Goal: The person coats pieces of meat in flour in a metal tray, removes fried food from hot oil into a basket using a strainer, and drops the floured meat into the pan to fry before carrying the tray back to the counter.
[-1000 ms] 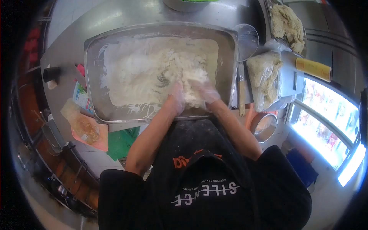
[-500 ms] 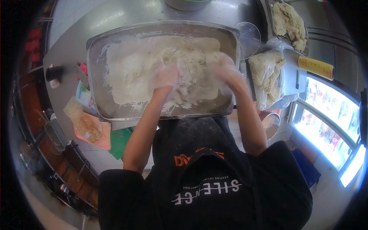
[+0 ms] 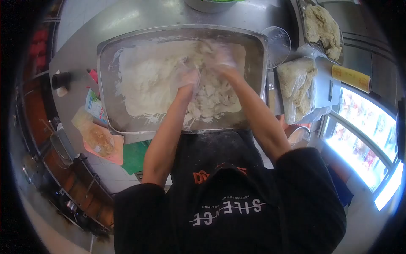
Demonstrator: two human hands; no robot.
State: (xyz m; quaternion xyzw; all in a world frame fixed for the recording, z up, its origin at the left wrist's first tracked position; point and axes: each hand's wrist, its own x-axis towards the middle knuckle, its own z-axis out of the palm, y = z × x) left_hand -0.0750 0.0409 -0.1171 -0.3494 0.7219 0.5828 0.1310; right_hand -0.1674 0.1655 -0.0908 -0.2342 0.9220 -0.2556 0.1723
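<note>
A large metal tray [image 3: 111,111] holds a wide bed of white flour [image 3: 141,80], with lumpy flour-coated pieces [image 3: 211,99] heaped on its right half. Over the middle of the heap is my left hand [image 3: 188,78], in a thin clear glove dusted with flour; its fingertips blur into the pieces. My right hand [image 3: 222,59], gloved likewise, is at the heap's far side and smeared by motion. A pale clump [image 3: 206,47] shows by its fingers, but whether they grip it I cannot tell.
Right of the tray are a round wire strainer [image 3: 278,46], a plastic bag of pale, doughy-looking food [image 3: 296,82] and another tray of similar food [image 3: 323,31]. A yellow cylinder [image 3: 351,77] lies nearby. Packets [image 3: 95,106] and a black cup [image 3: 61,80] stand left.
My right hand has moved left and away from me, from the tray's right side to the heap's far side. My left hand has shifted slightly right. The view has shifted a little.
</note>
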